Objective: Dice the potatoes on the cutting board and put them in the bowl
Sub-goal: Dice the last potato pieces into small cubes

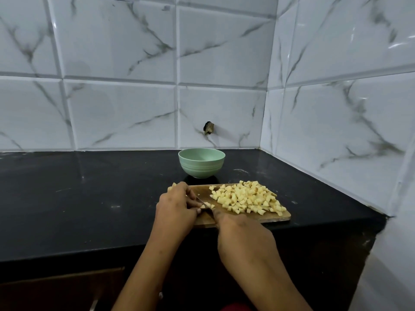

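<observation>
1. Potato piece [207, 206], the last uncut bit in view, lies small and pale near the left end of the cutting board [276, 217], just beside the blade.
2. The board's long axis runs 9 to 3 o'clock. The diced pile [247, 198] covers its right half, at about 2 o'clock from the hands.
3. The green bowl [201, 162] stands at 12 o'clock from the hands, just past the board's far edge on the black counter [89, 198]. No potato shows inside it.
4. The left hand [177, 205] is curled, its fingertips pinning the potato piece down. A few pale bits [173, 186] show beyond its knuckles at 11 o'clock.
5. The right hand [240, 230] is closed round the knife [208, 209], forefinger laid along the spine. The handle itself is hidden under the hand. The blade points from 5 toward 11 o'clock.
6. Judging by this, dicing is nearly done, and moving the dice has not begun. The right hand sits nearer the pile, the left nearer the bowl.
</observation>
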